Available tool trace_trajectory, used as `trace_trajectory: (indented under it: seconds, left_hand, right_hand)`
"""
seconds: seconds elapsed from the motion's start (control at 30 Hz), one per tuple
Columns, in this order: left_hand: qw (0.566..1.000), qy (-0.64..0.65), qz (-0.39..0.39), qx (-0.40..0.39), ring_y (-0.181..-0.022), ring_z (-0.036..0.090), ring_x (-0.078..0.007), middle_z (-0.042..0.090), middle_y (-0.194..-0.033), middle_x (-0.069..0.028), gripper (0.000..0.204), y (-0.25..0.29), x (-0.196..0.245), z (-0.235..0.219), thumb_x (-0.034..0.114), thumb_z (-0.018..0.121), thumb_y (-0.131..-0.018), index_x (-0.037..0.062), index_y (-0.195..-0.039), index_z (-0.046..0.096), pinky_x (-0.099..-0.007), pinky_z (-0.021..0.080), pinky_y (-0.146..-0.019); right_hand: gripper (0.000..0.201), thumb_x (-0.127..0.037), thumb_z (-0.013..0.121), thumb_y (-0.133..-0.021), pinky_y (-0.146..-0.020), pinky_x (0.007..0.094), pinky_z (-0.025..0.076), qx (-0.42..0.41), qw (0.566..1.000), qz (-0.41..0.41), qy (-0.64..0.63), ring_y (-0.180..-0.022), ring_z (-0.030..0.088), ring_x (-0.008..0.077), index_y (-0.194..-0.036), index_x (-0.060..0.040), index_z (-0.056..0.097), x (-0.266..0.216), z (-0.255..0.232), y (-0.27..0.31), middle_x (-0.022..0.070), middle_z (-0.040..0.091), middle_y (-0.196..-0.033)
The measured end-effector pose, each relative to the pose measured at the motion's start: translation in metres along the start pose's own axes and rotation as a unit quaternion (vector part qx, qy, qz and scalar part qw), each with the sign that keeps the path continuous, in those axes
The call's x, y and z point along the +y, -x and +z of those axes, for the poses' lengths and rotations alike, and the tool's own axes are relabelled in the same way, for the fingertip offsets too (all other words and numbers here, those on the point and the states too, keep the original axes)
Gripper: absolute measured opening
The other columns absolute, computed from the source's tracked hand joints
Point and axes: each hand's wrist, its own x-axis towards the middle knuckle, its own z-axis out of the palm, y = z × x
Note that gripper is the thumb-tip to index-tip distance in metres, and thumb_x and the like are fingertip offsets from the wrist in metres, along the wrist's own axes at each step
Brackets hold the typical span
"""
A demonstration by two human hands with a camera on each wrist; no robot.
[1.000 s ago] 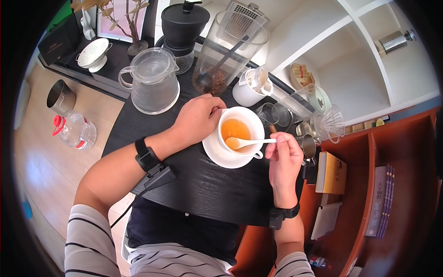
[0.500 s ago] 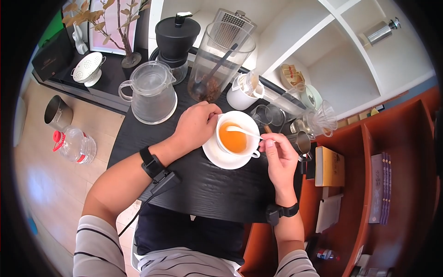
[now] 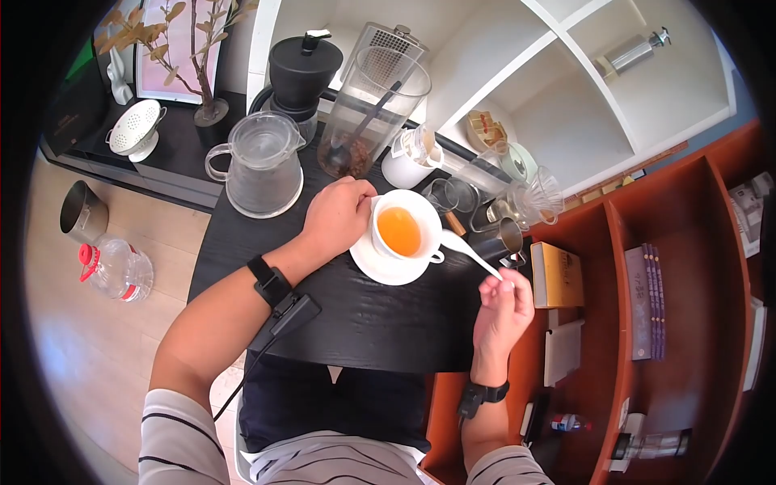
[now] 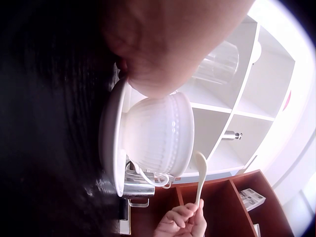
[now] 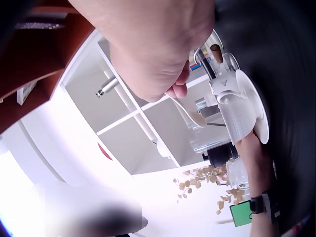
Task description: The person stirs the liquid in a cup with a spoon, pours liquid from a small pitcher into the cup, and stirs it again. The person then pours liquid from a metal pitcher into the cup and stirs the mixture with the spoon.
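Observation:
A white cup (image 3: pixel 423 212) of clear orange liquid (image 3: pixel 399 231) stands on a white saucer (image 3: pixel 380 271) on the black table. My left hand (image 3: pixel 338 215) holds the cup's left side with curled fingers; the exact grip is hidden behind the hand. Off the cup's right side, my right hand (image 3: pixel 503 314) pinches the handle end of a white spoon (image 3: pixel 473 252). The spoon's bowl is outside the cup, just right of the rim. In the left wrist view the spoon (image 4: pixel 201 170) points upward, raised above the table.
Behind the cup stand a lidded glass pitcher (image 3: pixel 265 174), a black grinder (image 3: pixel 304 73), a tall clear container (image 3: pixel 364 113) and a white mug (image 3: pixel 406 166). A metal pitcher (image 3: pixel 499 238) is close by the right hand. Brown shelves (image 3: pixel 594 267) with books rise to the right.
The spoon has come up out of the orange liquid and moved right, clear of the cup, with my right hand. The left hand stays at the cup. The head view has shifted slightly.

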Motion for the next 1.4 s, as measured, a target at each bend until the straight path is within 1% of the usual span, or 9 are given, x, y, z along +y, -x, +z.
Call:
trace_trajectory:
  seconds: [0.13,0.2,0.53,0.67,0.77,1.0,1.13,1.27,1.4]
  left_hand:
    - [1.000,-0.009,0.008,0.007,-0.082,0.071,-0.0338,0.070,-0.089,-0.0148,0.013,0.000,-0.001,0.000,0.009,0.068,-0.096,0.0037,-0.104,0.077,-0.0432,0.054,-0.073]
    - [1.000,-0.006,0.002,0.004,-0.082,0.071,-0.0336,0.070,-0.090,-0.0146,0.013,0.000,-0.001,0.000,0.009,0.068,-0.096,0.0038,-0.104,0.077,-0.0430,0.054,-0.073]
    - [1.000,-0.008,-0.013,-0.009,-0.080,0.070,-0.0323,0.069,-0.089,-0.0140,0.014,-0.001,0.001,-0.001,0.009,0.067,-0.096,0.0041,-0.105,0.077,-0.0416,0.053,-0.073]
    - [0.999,-0.002,-0.035,-0.026,-0.091,0.072,-0.0371,0.072,-0.095,-0.0150,0.015,-0.001,0.006,-0.003,0.010,0.066,-0.095,0.0046,-0.103,0.077,-0.0476,0.056,-0.080]
    - [0.999,0.000,-0.042,-0.026,-0.091,0.072,-0.0368,0.072,-0.096,-0.0150,0.015,-0.002,0.007,-0.004,0.009,0.066,-0.094,0.0043,-0.103,0.077,-0.0471,0.056,-0.080]
    - [0.999,0.001,-0.042,-0.032,-0.090,0.072,-0.0364,0.072,-0.095,-0.0148,0.015,-0.002,0.009,-0.005,0.009,0.066,-0.094,0.0041,-0.103,0.077,-0.0464,0.056,-0.080]
    - [0.999,-0.005,-0.040,-0.031,-0.089,0.072,-0.0362,0.072,-0.094,-0.0148,0.015,-0.002,0.009,-0.006,0.008,0.066,-0.094,0.0041,-0.103,0.077,-0.0463,0.056,-0.079]
    - [0.999,-0.006,-0.033,-0.029,-0.088,0.071,-0.0359,0.071,-0.093,-0.0149,0.014,-0.002,0.011,-0.007,0.008,0.066,-0.094,0.0040,-0.102,0.077,-0.0459,0.056,-0.079]
    - [0.999,-0.001,-0.030,-0.023,-0.087,0.071,-0.0357,0.071,-0.092,-0.0149,0.014,-0.001,0.011,-0.006,0.008,0.066,-0.093,0.0040,-0.102,0.077,-0.0456,0.056,-0.079]
  right_hand:
    - [0.015,-0.010,0.067,-0.107,-0.069,0.0242,0.051,0.011,0.999,-0.014,-0.033,-0.078,0.068,0.0138,-0.114,0.0019,0.070,0.002,-0.031,0.025,0.0084,0.071,-0.091]
    - [0.013,-0.008,0.067,-0.107,-0.069,0.0231,0.051,0.028,0.998,0.049,-0.001,-0.078,0.068,0.0134,-0.114,0.0020,0.071,0.004,-0.035,0.034,0.0085,0.072,-0.091]
    - [0.018,-0.002,0.069,-0.105,-0.073,0.0220,0.052,-0.094,0.974,0.119,0.171,-0.082,0.069,0.0087,-0.121,0.0009,0.074,0.024,-0.026,0.030,0.0074,0.077,-0.099]
    - [0.019,-0.002,0.076,-0.098,-0.071,0.0251,0.051,-0.153,0.924,0.021,0.349,-0.081,0.065,0.0092,-0.117,-0.0003,0.078,0.019,-0.027,0.026,0.0050,0.073,-0.100]
    - [0.021,-0.002,0.080,-0.093,-0.073,0.0298,0.054,-0.196,0.883,-0.065,0.421,-0.084,0.068,0.0178,-0.114,-0.0023,0.078,0.015,-0.020,0.023,0.0089,0.072,-0.101]
    - [0.024,0.002,0.082,-0.090,-0.077,0.0323,0.057,-0.198,0.870,-0.078,0.445,-0.087,0.069,0.0190,-0.114,-0.0018,0.078,0.013,-0.016,0.019,0.0097,0.071,-0.106]
    - [0.024,0.000,0.080,-0.092,-0.078,0.0325,0.057,-0.102,0.865,-0.111,0.478,-0.088,0.070,0.0202,-0.115,-0.0025,0.077,0.003,-0.023,0.005,0.0108,0.071,-0.108]
    - [0.027,0.002,0.075,-0.094,-0.080,0.0362,0.058,0.014,0.803,-0.185,0.566,-0.088,0.070,0.0242,-0.121,-0.0010,0.074,-0.009,-0.043,-0.033,0.0137,0.071,-0.113]
    - [0.026,-0.001,0.073,-0.097,-0.080,0.0385,0.056,-0.019,0.781,-0.170,0.600,-0.082,0.070,0.0222,-0.123,-0.0008,0.074,-0.005,-0.060,-0.063,0.0135,0.072,-0.114]
